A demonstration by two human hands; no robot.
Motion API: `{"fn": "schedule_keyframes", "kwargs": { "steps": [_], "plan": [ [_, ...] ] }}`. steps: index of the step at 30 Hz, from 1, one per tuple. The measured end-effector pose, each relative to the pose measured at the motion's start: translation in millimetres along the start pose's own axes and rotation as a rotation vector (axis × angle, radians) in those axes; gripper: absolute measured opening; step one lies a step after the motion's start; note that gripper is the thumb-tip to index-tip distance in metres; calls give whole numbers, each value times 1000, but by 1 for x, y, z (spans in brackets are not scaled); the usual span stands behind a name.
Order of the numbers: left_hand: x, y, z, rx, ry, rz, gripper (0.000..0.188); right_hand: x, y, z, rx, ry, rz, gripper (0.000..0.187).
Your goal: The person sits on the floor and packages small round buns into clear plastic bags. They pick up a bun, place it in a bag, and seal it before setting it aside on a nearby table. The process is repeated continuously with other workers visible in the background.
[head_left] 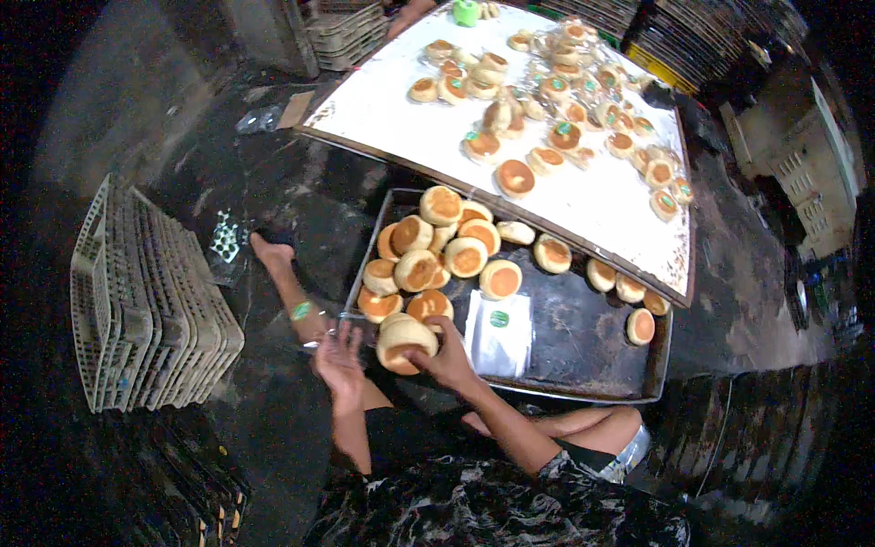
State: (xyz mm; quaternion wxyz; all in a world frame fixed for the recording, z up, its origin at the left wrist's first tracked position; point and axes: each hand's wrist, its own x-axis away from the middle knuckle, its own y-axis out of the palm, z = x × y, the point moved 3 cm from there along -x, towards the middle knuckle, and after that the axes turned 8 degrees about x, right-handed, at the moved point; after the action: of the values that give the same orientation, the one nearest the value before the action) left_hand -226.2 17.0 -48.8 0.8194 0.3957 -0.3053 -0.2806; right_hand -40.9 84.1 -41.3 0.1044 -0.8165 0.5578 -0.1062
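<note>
Buns (pixel 398 341) sit gripped in my right hand (pixel 444 356) by the tray (pixel 583 395); left of it, my left hand (pixel 341 369) spreads beside clear plastic (pixel 302 311).

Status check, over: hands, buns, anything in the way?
Right hand gripping buns by tray's near-left corner. Left hand at clear green-labelled bag, grip unclear. Nothing visibly blocking between hands.

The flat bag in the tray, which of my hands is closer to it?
Right. Your right hand is just left of the bag; your left hand is farther left, beyond the held buns.
</note>
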Motion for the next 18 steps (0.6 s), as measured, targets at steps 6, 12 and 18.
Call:
{"fn": "schedule_keyframes", "kwargs": {
  "steps": [6,12,18],
  "plan": [
    [49,45,-68,-37,-292,-234,54,27,-34,-35,51,81,321,71],
    [81,52,-93,-190,-383,-5,53,16,-30,-43,-195,3,408,63],
    [104,19,-96,-210,-439,-72,48,39,-16,-37,-202,30,472,50]
  ]
}}
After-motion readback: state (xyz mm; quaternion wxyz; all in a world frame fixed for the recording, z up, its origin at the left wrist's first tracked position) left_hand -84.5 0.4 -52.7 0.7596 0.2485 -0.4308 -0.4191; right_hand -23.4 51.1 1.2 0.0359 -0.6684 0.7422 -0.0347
